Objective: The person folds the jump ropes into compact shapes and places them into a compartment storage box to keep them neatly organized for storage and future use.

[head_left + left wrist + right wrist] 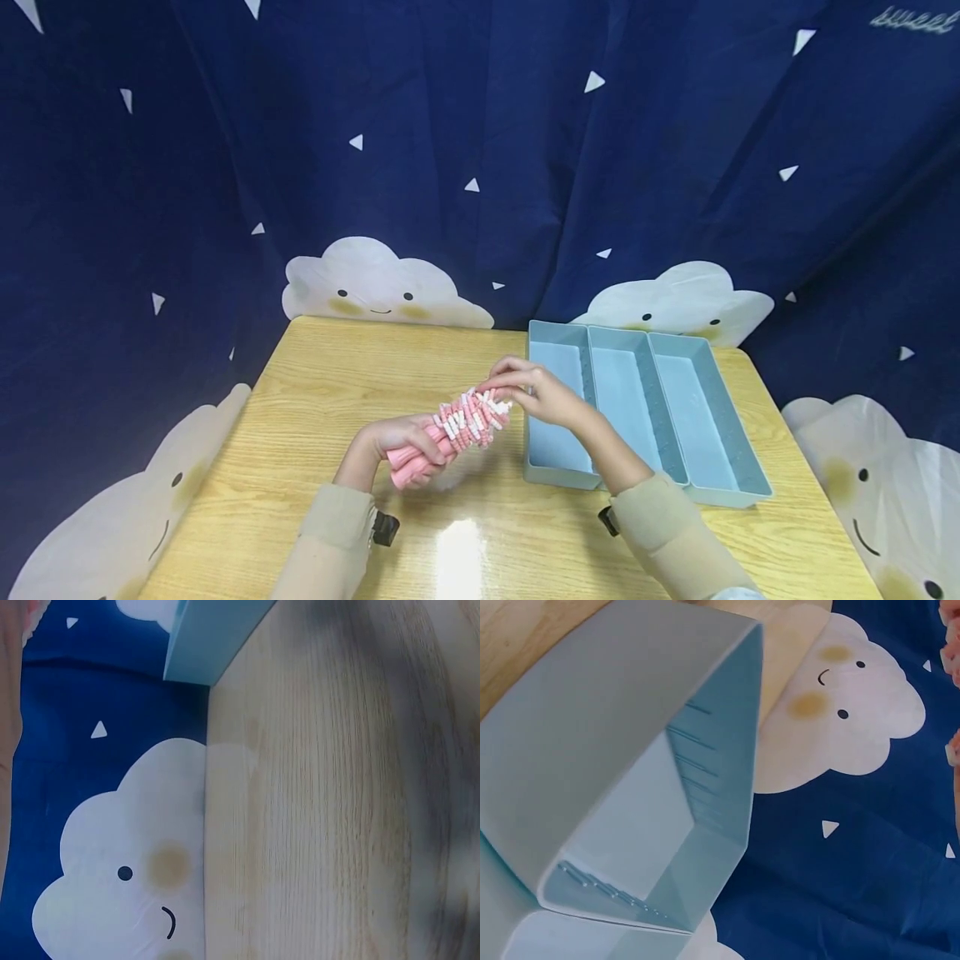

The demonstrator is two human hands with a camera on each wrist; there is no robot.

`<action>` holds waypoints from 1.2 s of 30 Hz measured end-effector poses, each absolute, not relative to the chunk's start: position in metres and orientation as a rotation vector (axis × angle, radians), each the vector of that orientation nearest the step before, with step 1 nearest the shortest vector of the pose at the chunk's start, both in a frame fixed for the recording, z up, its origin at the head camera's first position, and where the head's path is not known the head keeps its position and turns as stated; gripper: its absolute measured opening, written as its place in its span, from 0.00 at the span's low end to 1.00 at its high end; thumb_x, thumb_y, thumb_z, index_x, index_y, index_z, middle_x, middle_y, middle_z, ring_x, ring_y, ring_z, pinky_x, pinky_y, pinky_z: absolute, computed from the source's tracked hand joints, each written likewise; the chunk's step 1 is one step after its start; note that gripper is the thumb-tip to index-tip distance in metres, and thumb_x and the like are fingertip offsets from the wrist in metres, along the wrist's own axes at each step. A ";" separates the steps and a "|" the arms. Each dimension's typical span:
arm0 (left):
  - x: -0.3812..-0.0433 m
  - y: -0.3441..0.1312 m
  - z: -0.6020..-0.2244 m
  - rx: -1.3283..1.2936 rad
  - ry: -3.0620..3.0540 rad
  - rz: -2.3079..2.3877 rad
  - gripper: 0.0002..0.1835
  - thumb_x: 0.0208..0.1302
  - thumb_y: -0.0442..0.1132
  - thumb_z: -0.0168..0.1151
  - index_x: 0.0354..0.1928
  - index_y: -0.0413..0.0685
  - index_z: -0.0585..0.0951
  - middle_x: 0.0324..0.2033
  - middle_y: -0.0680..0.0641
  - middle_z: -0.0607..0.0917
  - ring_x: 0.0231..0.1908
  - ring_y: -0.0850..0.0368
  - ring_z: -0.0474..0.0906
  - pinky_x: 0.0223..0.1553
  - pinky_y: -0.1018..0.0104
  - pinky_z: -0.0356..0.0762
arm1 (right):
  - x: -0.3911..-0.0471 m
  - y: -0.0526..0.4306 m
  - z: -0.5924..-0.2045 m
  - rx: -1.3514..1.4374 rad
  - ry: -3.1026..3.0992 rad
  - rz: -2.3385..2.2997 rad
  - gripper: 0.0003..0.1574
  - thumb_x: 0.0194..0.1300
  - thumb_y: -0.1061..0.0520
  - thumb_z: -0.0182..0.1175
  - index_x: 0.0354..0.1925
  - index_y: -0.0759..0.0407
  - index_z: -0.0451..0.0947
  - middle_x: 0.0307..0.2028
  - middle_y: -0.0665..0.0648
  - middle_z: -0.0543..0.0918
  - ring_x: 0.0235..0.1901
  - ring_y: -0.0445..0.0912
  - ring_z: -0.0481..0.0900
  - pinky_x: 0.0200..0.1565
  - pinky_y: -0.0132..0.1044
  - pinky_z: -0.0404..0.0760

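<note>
A beaded jump rope (472, 419) with pink and white beads is gathered in a bundle over the table. My left hand (408, 439) grips its two pink handles (411, 468), whose ends stick out at the lower left. At the upper right end of the bundle, my right hand (536, 392) pinches the beads with thumb and bent fingers. Only a strip of beads (31, 619) shows at the corner of the left wrist view. Some beads (952, 664) also appear along the right edge of the right wrist view.
A light blue tray (592, 367) with three long compartments stands on the right of the wooden table (315, 400), partly beneath my right forearm. Behind the table hangs a dark blue curtain (420, 192) with white clouds and triangles.
</note>
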State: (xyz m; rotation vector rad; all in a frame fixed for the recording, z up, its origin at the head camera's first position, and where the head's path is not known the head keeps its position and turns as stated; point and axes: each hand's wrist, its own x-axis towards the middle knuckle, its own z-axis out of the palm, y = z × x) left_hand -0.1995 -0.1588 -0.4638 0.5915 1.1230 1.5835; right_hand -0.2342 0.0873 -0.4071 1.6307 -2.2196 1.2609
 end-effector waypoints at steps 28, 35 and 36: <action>-0.208 -0.160 -0.480 0.600 1.240 1.542 0.09 0.54 0.23 0.43 0.36 0.41 0.68 0.18 0.50 0.75 0.16 0.61 0.72 0.18 0.74 0.73 | -0.262 0.094 -0.416 1.222 -2.764 1.636 0.08 0.54 0.62 0.64 0.34 0.65 0.83 0.46 0.63 0.79 0.51 0.54 0.74 0.50 0.41 0.77; -0.203 -0.158 -0.469 0.609 1.253 1.535 0.09 0.54 0.23 0.41 0.35 0.40 0.67 0.17 0.51 0.75 0.16 0.62 0.72 0.18 0.75 0.73 | -0.263 0.094 -0.420 1.189 -2.775 1.697 0.09 0.53 0.64 0.64 0.34 0.68 0.82 0.39 0.62 0.82 0.43 0.49 0.78 0.43 0.35 0.80; -0.202 -0.158 -0.466 0.614 1.250 1.536 0.09 0.54 0.23 0.42 0.35 0.40 0.67 0.17 0.51 0.75 0.16 0.63 0.72 0.18 0.75 0.72 | -0.263 0.094 -0.421 1.186 -2.762 1.686 0.08 0.53 0.64 0.64 0.33 0.68 0.83 0.37 0.61 0.82 0.41 0.48 0.78 0.42 0.35 0.80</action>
